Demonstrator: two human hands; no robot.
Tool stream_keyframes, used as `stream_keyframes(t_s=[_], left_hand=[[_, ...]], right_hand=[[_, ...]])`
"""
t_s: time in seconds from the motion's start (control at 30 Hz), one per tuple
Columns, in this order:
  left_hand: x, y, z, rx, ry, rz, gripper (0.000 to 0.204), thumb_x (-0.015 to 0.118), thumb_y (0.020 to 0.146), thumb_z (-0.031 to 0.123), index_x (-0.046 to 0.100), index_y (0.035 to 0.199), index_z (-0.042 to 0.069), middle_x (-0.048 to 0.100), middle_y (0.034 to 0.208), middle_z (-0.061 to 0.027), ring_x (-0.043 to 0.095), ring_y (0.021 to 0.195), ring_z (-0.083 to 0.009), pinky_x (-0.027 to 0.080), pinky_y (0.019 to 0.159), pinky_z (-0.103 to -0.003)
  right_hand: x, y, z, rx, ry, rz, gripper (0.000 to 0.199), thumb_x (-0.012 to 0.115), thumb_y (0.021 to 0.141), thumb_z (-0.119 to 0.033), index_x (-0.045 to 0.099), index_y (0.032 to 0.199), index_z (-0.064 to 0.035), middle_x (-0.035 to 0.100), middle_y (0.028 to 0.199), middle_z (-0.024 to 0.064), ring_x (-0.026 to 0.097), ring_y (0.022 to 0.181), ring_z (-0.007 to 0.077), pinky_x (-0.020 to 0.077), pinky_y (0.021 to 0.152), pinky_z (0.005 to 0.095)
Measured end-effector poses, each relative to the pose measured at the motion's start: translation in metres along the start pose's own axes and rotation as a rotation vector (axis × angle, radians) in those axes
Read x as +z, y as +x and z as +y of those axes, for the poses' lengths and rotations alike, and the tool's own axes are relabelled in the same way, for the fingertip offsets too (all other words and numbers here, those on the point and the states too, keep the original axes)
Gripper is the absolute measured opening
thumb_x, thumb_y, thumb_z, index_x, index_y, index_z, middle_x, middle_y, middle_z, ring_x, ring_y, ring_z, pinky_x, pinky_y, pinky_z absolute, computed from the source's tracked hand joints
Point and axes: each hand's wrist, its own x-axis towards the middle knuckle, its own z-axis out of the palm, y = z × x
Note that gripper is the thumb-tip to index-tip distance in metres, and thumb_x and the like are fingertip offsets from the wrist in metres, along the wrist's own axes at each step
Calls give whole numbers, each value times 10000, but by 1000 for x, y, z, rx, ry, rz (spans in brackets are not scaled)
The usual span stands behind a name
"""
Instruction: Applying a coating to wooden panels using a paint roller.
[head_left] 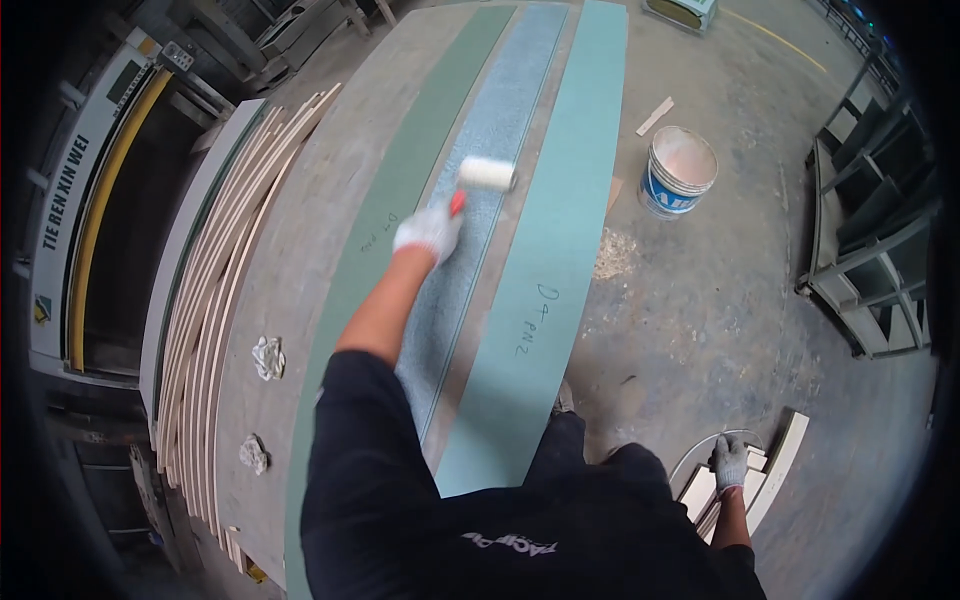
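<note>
My left hand (428, 232), in a white glove, is closed around the red handle (457, 202) of a paint roller. The roller's white sleeve (487, 174), slightly blurred, lies over a long strip with a wet-looking blue-grey face (500, 125). On its left is a dull green strip (410, 180), and on its right a pale green board (565, 220) with handwritten marks. Low at the right, my right hand (730, 462), in a greyish glove, has curled fingers beside a thin curved rim or wire and above pale wooden pieces (698, 492). What it grips is unclear.
Long thin wood strips (215, 300) are stacked along the left side of the grey table (300, 235). Two crumpled white wads (268, 357) lie there. A white bucket (682, 165) stands on the floor near sawdust (614, 254). A metal rack (870, 230) is at right, a press-like machine (90, 200) at left.
</note>
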Motion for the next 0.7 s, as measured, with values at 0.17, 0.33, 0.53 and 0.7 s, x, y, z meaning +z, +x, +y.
stream_keyframes(t_s=[0.17, 0.33, 0.53, 0.7], left_hand=[[-9, 78, 50, -40, 17, 22, 441, 493, 941, 390, 572, 1226, 63, 674, 1116, -226, 654, 1035, -391, 501, 913, -495], [13, -114, -26, -140, 185, -182, 595, 461, 963, 501, 392, 1460, 181, 684, 985, -250, 678, 874, -415, 533, 776, -522], [-9, -431, -93, -614, 236, -425, 633, 524, 914, 514, 376, 1479, 270, 675, 1047, -245, 659, 925, -437, 512, 819, -529], [7, -459, -76, -627, 283, -256, 609, 555, 912, 452, 438, 1451, 192, 691, 952, -239, 672, 862, -427, 523, 773, -529]], right_hand=[[8, 56, -46, 87, 46, -92, 299, 554, 981, -269, 598, 1127, -11, 559, 649, 36, 567, 510, 143, 454, 426, 283], [7, 143, -34, 164, 84, -252, 277, 555, 970, -305, 567, 1100, -61, 526, 635, 27, 545, 496, 148, 438, 412, 302], [-20, 252, -52, 309, 214, -209, 260, 558, 963, -340, 525, 1072, -106, 471, 590, 12, 495, 436, 155, 397, 363, 321], [-2, 320, -131, 207, 37, -296, 287, 579, 957, -341, 568, 1098, -91, 518, 622, 37, 532, 462, 178, 440, 399, 342]])
